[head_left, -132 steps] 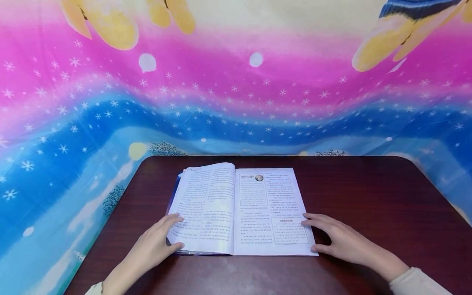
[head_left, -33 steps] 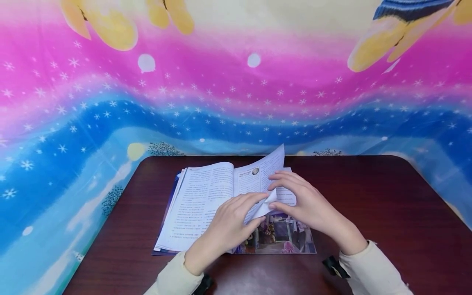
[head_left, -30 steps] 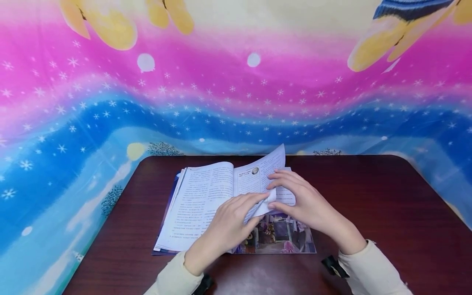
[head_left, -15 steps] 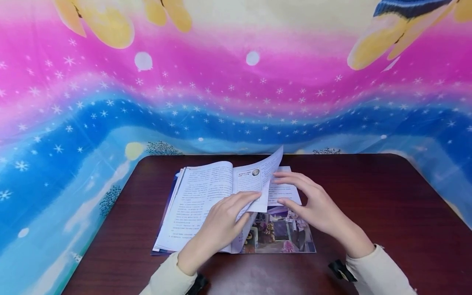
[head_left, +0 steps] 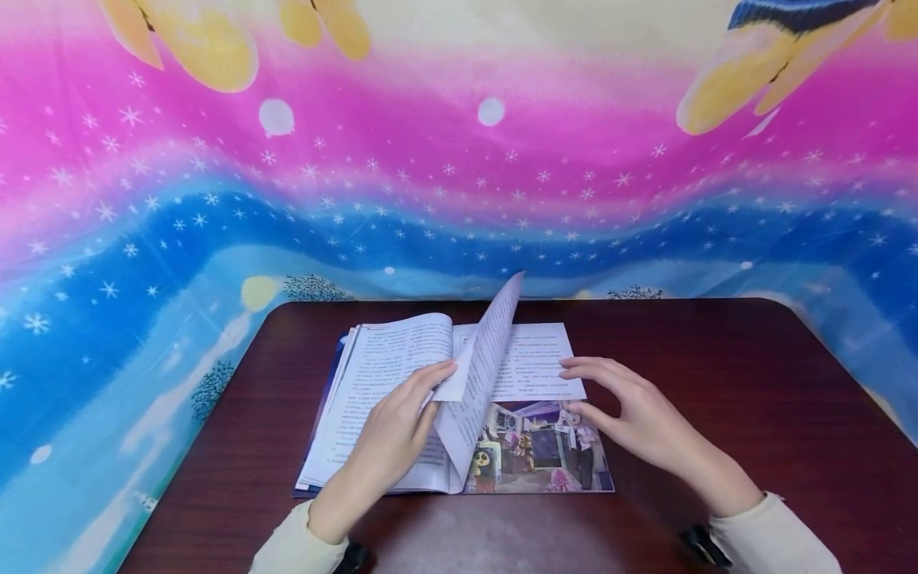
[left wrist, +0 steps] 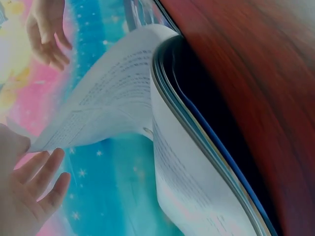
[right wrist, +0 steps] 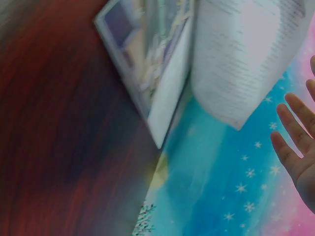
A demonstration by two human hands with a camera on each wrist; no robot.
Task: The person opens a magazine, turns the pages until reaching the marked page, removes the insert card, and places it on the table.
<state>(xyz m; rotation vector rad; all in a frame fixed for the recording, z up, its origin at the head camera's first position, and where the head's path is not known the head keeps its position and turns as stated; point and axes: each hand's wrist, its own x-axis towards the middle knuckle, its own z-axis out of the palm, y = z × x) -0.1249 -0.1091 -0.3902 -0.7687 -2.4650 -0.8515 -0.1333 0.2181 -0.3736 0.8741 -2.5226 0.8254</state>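
Note:
An open magazine (head_left: 380,375) lies on the table, its left stack of pages bulging toward the spine. My left hand (head_left: 394,422) pinches the edge of a lifted page (head_left: 480,375) between thumb and fingers, and the page stands curled above the spine. The left wrist view shows that page (left wrist: 108,93) stretched from the binding to the pinching left hand (left wrist: 29,182). On the right side lies a page with text above a colour illustration (head_left: 545,446). My right hand (head_left: 638,406) hovers by this page's right edge, fingers extended and apart, holding nothing; in the right wrist view the hand (right wrist: 300,137) is spread.
The dark red-brown wooden table (head_left: 717,367) extends on both sides of the magazine. Behind it hangs a pink and blue cloth (head_left: 430,199) with snowflakes. Black bows (head_left: 706,546) sit on the cream sleeves (head_left: 774,534).
My left hand has carried the page leftward, so it curls over and bares more of the illustrated page. My right hand has let go of the page and moved right.

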